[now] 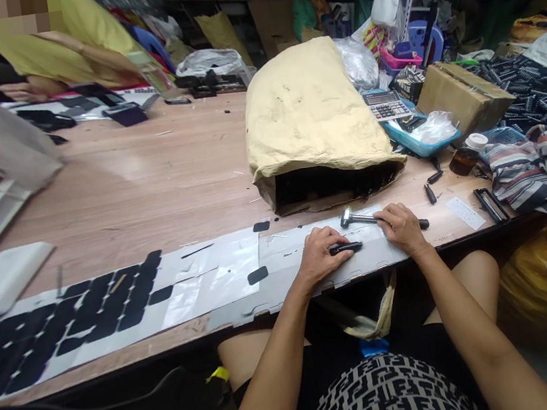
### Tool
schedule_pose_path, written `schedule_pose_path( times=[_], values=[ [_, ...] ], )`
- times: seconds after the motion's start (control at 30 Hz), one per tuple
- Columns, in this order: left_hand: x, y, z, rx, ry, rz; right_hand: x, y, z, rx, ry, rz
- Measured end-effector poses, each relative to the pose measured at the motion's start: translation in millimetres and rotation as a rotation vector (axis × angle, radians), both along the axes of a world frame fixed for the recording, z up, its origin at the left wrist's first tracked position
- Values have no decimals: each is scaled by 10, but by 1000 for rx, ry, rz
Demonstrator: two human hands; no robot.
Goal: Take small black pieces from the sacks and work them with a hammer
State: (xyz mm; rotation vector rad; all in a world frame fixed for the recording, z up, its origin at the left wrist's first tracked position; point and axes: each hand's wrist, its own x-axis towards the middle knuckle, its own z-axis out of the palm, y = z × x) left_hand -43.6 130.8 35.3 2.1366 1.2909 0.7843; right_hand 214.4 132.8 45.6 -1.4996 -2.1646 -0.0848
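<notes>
My left hand [321, 256] is closed around a short black cylindrical piece [352, 247], pressing it down on the grey sheet [285, 294] at the table's front edge. To its right my right hand [401, 228] grips the handle of a small hammer [347, 217]. The hammer lies low over the sheet, its metal head pointing left and its dark handle end sticking out right of the hand. Left of my hands, flat black rounded pieces [129, 294] lie in rows on a white sheet [212, 273].
A large yellow sack [314, 112] with an open dark mouth stands just beyond my hands. A blue basket [426, 141] with a calculator [386, 108], a cardboard box [463, 96] and a brown bottle [468, 156] are to the right. Across the table sits a person in yellow [95, 40].
</notes>
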Motion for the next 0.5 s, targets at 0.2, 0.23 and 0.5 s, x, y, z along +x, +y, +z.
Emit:
schedule_pose_path(
  times=[0.2,0.23,0.5],
  values=[
    [-4,-267,146,-24,-50,-233,-5,-30,3,-25,-21,-22],
    [11,-364,158,-27,-55,-284,-6,-31,3,-29,-22,-21],
    [215,-909,45,150,232,-258,2,-37,3,-28,-9,-10]
  ],
)
